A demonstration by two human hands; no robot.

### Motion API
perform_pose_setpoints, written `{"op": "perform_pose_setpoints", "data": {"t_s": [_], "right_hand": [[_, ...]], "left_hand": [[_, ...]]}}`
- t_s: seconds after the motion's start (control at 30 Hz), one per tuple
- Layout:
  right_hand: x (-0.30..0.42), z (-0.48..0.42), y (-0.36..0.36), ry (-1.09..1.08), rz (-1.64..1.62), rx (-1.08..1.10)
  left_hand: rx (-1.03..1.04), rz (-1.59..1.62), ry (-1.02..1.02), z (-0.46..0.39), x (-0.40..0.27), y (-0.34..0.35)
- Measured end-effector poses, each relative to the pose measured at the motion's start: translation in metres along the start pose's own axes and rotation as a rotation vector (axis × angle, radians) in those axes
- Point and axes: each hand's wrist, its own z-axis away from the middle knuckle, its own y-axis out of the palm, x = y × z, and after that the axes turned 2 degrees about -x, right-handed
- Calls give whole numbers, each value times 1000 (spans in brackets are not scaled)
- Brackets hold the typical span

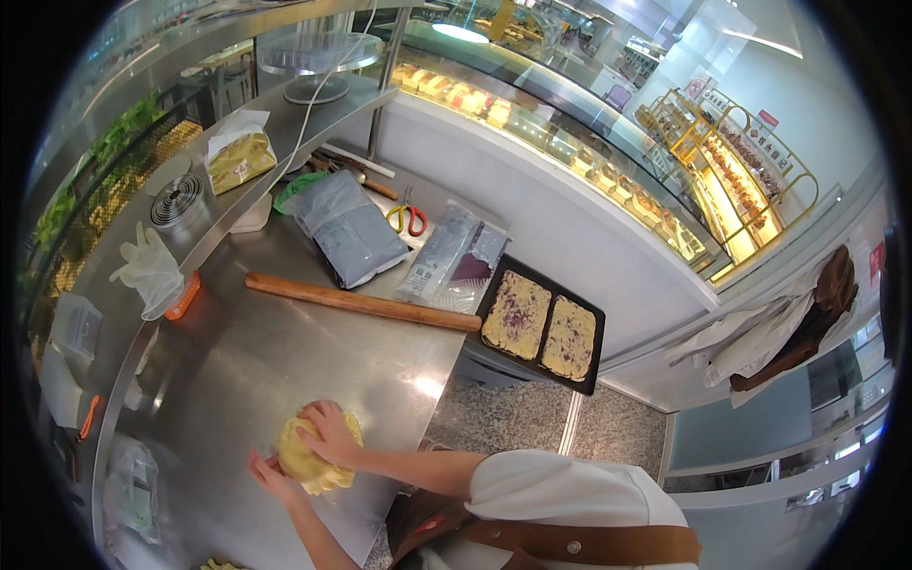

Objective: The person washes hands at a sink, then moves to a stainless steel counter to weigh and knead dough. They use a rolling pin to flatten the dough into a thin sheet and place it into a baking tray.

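Note:
A rounded lump of pale yellow dough (303, 463) with a ragged edge sits on the stainless steel worktable (235, 385). My right hand (331, 434) lies over the top of the dough, its fingers curled toward the far edge and the thumb spread across it. At the side of the lump is my left hand (274, 481), palm turned to the dough and fingers apart; whether more than its edge touches is hard to tell. A wooden rolling pin (363, 303) rests across the table farther up.
A black baking tray (597, 356) with two flat slabs of purple-flecked dough juts past the table's edge. Grey plastic packages (349, 224) and scissors (407, 219) lie behind the rolling pin. A raised steel shelf (239, 203) borders the table, holding nested ring cutters (179, 203) and a plastic glove (149, 267).

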Motion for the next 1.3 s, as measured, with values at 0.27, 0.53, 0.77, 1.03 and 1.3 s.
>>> {"op": "perform_pose_setpoints", "data": {"t_s": [0.27, 0.53, 0.77, 1.03, 1.3], "right_hand": [[30, -7, -64, 273, 101, -24], [-7, 44, -63, 148, 7, 110], [-18, 7, -35, 46, 91, 66], [-27, -1, -40, 70, 98, 21], [-32, 31, -41, 602, -249, 52]], "left_hand": [[179, -868, 831, 83, 25, 28], [86, -1095, 1279, 103, 57, 23], [24, -1180, 1190, 62, 56, 27], [-75, -892, 787, 16, 41, -21], [-65, 22, 196, 73, 77, 15]]}}
